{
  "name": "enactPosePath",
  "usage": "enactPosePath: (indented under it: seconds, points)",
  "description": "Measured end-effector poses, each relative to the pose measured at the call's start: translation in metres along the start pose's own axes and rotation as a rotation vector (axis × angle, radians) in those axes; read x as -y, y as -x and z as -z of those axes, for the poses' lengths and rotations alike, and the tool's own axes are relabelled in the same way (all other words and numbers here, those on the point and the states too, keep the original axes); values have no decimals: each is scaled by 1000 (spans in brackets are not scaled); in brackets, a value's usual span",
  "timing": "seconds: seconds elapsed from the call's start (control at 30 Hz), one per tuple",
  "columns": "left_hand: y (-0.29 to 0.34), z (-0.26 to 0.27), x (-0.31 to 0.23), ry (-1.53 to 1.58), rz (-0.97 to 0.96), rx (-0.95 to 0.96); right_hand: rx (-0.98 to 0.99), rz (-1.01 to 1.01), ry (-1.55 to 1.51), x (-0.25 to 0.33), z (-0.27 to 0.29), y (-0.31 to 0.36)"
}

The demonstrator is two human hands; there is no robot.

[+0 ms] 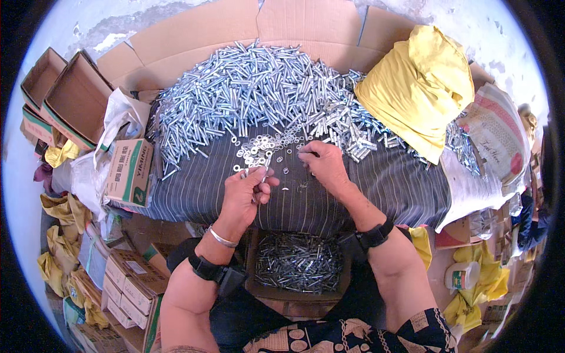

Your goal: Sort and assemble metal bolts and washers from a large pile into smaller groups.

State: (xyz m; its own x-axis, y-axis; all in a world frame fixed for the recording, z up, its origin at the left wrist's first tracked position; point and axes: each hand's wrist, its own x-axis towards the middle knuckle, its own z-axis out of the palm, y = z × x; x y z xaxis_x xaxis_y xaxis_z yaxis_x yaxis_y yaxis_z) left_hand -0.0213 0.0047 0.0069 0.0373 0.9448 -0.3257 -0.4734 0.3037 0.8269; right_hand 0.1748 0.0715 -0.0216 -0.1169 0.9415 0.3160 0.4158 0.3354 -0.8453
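My left hand [248, 189] is closed, palm turned up, in front of a small heap of washers [259, 148]. Between its thumb and fingers stands a slim silver metal bolt [267, 165]. To the right, my right hand [327, 167] hovers over the dark striped cloth [388, 194] with thumb and forefinger pinched together; whatever they hold is too small to make out. A few single washers lie on the cloth between the two hands. Behind them rises a wide pile of silver bolts [247, 88], spread across the cloth.
A box of finished-looking bolts [299, 259] sits between my knees, under the cloth's front edge. On the pile's right rests a yellow sack [412, 88]. Cartons [129, 172] stand at the left, with a cardboard sheet [194, 32] along the back. A white bucket [462, 275] is at lower right.
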Motion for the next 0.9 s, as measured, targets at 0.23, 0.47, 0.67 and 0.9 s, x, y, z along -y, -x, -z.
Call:
enactPosePath:
  seconds: [0.23,0.47,0.67,0.9]
  points:
    - [0,-2,4,-8,26,-13,122,161,175,5,-18,12]
    - [-1,-4,6,-21,30,-1,163,340,467,-3,-32,10]
    - [-5,-1,12,-50,55,-9,165,315,433,1,-33,5]
    - [-7,-4,19,-61,76,8,61,20,-16,8,-12,3]
